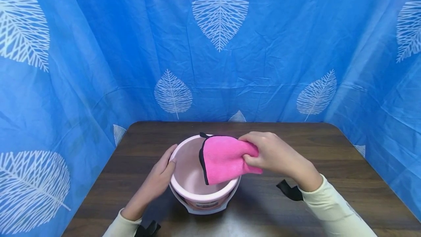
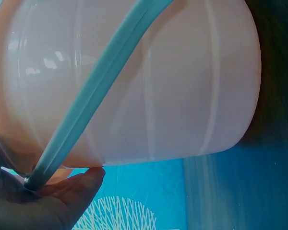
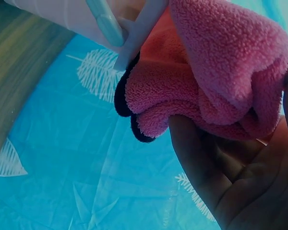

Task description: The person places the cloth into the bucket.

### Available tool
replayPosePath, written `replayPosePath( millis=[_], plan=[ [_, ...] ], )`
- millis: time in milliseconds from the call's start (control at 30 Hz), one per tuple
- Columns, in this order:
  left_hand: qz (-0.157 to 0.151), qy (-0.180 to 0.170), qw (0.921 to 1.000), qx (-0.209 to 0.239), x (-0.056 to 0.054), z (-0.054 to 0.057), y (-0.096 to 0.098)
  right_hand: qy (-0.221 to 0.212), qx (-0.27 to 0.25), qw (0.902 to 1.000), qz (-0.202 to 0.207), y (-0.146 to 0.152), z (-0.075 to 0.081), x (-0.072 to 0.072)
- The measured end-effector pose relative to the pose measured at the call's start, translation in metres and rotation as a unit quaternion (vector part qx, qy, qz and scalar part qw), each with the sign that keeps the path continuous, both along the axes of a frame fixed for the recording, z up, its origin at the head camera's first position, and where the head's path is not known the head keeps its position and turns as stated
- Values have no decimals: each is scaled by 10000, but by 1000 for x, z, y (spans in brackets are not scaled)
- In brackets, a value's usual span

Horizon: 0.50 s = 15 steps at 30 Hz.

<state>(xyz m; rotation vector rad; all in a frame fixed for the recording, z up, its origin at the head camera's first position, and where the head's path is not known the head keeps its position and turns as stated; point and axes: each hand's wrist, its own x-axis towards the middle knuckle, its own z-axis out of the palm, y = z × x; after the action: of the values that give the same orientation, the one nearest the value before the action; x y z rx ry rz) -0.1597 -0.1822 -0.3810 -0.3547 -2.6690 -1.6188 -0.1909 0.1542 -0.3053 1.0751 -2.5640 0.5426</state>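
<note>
A pale pink plastic bucket (image 1: 187, 171) stands upright on the table, its handle (image 2: 91, 100) hanging down along the side. My left hand (image 1: 161, 175) holds the bucket by its left rim, thumb over the edge and fingers along the outer wall. Over the right part of the opening hangs a folded bright pink cloth (image 1: 223, 160) with black edging. My right hand (image 1: 273, 153) pinches the cloth between thumb and fingers at its right end. In the right wrist view the fleecy cloth (image 3: 221, 67) is bunched in that hand, close to the bucket's rim.
The dark wooden table (image 1: 131, 164) has rounded far corners. Blue curtains (image 1: 263, 54) with white leaf prints surround it at the back and both sides. Black straps (image 1: 291, 191) show near the wrists.
</note>
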Motion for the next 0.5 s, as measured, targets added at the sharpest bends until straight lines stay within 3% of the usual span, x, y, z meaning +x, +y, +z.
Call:
replayPosePath(
  millis=[500],
  plan=[
    [33, -56, 10000, 69, 3, 1, 2, 74, 46, 9999, 125, -8, 2, -1]
  ],
)
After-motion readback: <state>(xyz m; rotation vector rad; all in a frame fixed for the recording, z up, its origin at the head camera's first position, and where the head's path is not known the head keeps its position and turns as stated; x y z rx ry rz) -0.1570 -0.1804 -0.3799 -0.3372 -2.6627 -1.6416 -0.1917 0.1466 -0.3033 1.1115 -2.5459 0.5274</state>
